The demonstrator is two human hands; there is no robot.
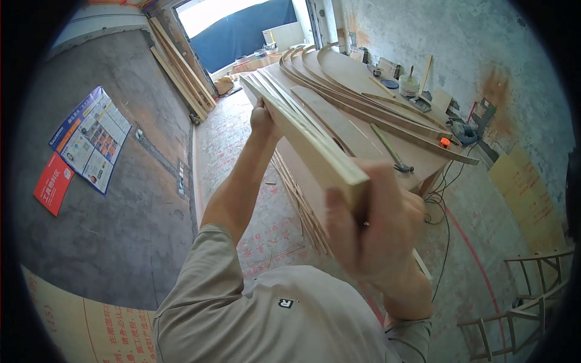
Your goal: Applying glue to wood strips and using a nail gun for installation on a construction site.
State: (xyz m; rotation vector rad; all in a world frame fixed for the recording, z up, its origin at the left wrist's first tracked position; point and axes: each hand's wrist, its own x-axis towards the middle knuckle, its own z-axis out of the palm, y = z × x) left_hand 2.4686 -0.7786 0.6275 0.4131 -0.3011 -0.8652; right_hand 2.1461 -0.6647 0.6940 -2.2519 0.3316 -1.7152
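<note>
both hands clamped on wood strip bundle point(302, 130): left hand point(261, 118) mid-length, right hand point(375, 221) near end, above bench point(363, 130).

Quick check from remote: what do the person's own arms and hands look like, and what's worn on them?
Both hands are bare: no gloves, rings or watch show on the left hand or the right hand. The forearms are bare too. Short sleeves of a light beige-grey shirt cover the upper arms, with a loose, creased left sleeve. The shirt carries a small dark mark on its front.
</note>
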